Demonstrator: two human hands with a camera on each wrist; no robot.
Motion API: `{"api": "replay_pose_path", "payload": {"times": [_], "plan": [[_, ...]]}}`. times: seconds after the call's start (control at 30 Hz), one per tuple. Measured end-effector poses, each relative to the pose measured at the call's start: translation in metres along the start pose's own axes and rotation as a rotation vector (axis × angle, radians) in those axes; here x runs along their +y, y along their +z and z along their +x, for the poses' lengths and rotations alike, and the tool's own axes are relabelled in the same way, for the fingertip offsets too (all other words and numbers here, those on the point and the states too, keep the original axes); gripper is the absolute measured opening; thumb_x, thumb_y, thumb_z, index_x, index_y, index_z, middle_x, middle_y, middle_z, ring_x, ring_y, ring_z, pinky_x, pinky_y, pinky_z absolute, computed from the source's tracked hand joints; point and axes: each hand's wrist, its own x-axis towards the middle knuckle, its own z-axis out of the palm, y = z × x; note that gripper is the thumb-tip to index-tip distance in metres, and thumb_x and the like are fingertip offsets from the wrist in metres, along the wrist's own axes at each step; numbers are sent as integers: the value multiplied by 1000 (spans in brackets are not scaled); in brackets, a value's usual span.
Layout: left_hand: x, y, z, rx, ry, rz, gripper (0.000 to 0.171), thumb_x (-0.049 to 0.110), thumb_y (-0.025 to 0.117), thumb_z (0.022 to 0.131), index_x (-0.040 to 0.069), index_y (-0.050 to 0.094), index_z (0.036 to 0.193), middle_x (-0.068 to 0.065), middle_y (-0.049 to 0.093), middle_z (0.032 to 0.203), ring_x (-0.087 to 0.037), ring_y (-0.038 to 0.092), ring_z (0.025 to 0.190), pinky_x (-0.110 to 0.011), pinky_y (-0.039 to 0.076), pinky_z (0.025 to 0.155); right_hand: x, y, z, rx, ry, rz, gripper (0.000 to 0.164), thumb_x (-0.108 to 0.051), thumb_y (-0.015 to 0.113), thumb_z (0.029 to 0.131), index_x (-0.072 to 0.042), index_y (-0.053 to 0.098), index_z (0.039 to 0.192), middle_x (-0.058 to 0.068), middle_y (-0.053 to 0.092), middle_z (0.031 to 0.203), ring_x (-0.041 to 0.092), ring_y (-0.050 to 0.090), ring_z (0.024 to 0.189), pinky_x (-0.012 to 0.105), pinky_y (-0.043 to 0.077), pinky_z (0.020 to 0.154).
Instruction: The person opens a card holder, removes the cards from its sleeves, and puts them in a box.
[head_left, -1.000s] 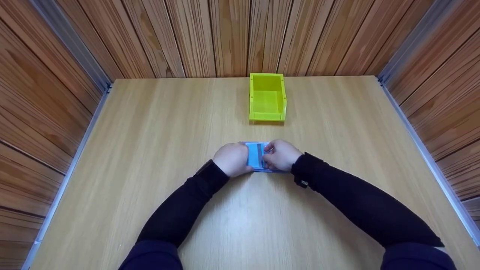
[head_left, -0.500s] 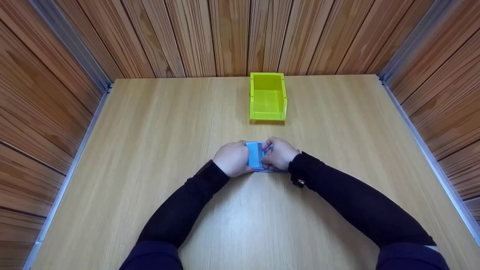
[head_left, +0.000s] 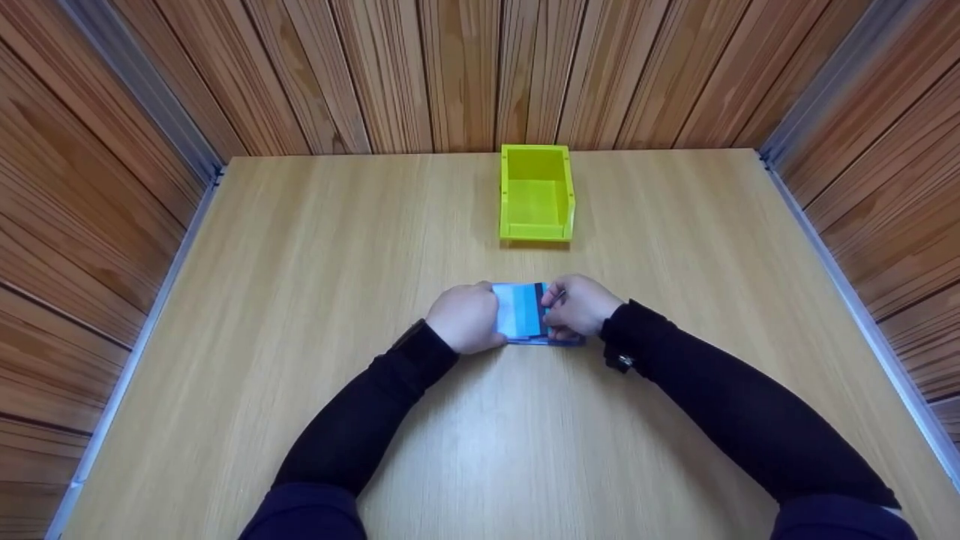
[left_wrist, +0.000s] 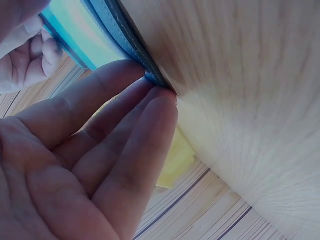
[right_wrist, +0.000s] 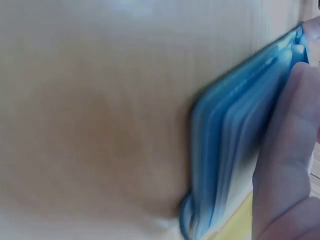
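A blue card wallet (head_left: 568, 341) with clear sleeves lies on the table, its layered pages showing edge-on in the right wrist view (right_wrist: 225, 135). My left hand (head_left: 463, 319) grips the wallet's left side, thumb at the near edge; its fingertips meet the wallet's edge in the left wrist view (left_wrist: 127, 37). From the right, my right hand (head_left: 581, 306) pinches the right end of a blue card (head_left: 525, 309) with a dark stripe. Part of that card lies over the wallet, right of a whitish sleeve (head_left: 505, 311). The left hand covers the wallet's left end.
Beyond the hands stands a yellow open-front bin (head_left: 535, 199) near the back wall. Wood-plank walls (head_left: 461, 75) enclose the back and both sides of the table (head_left: 337, 247). Grey metal rails run along the side edges.
My right hand first shifts slightly left, then moves right, and the striped card slides right with it, uncovering the whitish sleeve. The left hand, wallet and bin stay in place.
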Motion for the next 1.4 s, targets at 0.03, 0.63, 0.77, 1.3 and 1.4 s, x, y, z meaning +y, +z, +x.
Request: {"api": "replay_pose_path", "payload": {"times": [0.03,0.63,0.77,1.3,1.4], "plan": [[0,0,0,-1,-1,4,43,48,75,78,7,69,84,-5,64,92,-19,55,67,-39,51,63,1,-2,-2,4,5,-6,21,2,65,88,-2,56,107,11,60,85,19,68,65,35,58,65],[1,0,2,-9,12,-25,44,45,74,79,8,70,103,-6,64,92,-18,57,70,-36,49,64,15,-34,-26,88,1,-47,22,-5,62,92,-7,55,112,13,55,96,25,65,78,46,56,82],[0,0,0,-9,10,-22,40,45,74,79,9,71,97,-4,62,88,-17,54,68,-35,46,61,11,-39,-28,102,7,-18,20,-7,58,95,-9,54,114,13,53,102,28,63,85,49,54,86],[1,3,1,39,27,-5,35,43,77,75,12,71,89,-3,62,86,-17,55,67,-37,47,58,-65,-89,-1,334,-102,-63,20,-15,44,104,-9,59,116,12,59,107,25,66,90,33,55,77],[1,3,1,41,27,-3,36,44,77,75,12,72,90,-4,62,87,-17,55,66,-38,47,58,-76,-92,16,348,-86,-77,21,-12,45,102,-7,59,116,12,60,105,26,66,92,32,54,77]]}}
